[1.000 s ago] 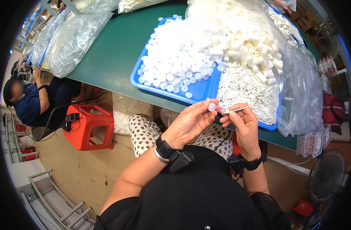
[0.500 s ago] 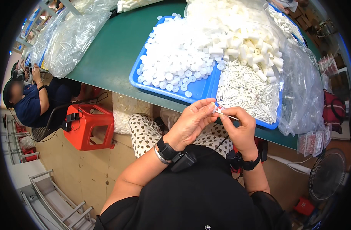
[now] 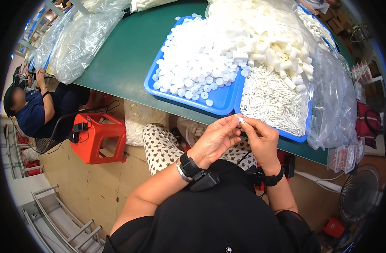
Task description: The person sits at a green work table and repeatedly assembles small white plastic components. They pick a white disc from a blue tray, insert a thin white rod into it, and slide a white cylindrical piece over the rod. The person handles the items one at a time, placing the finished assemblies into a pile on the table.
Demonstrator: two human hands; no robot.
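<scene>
My left hand [image 3: 218, 140] and my right hand [image 3: 262, 138] meet just in front of the table edge, fingertips pinched together. Between them is a small white piece [image 3: 241, 120], mostly covered by the fingers, so its exact kind does not show. Just beyond, a blue tray [image 3: 223, 108] carries a heap of translucent white plastic discs [image 3: 193, 69] on its left side. Thin white pin-like parts [image 3: 274, 99] fill the right side, nearest my right hand. Behind these lie thick cream-white cylinders [image 3: 281, 55], spilling from a clear bag.
The green table [image 3: 117, 63] runs across, with a clear plastic bag [image 3: 85, 44] on its left and another bag [image 3: 334, 95] right of the tray. A red stool [image 3: 98, 139] stands at left near a seated person [image 3: 34, 107]. A black fan [image 3: 359, 192] is at lower right.
My hands have drawn closer together at the small white piece, which is now more covered by my fingers. My left hand has shifted slightly right and down.
</scene>
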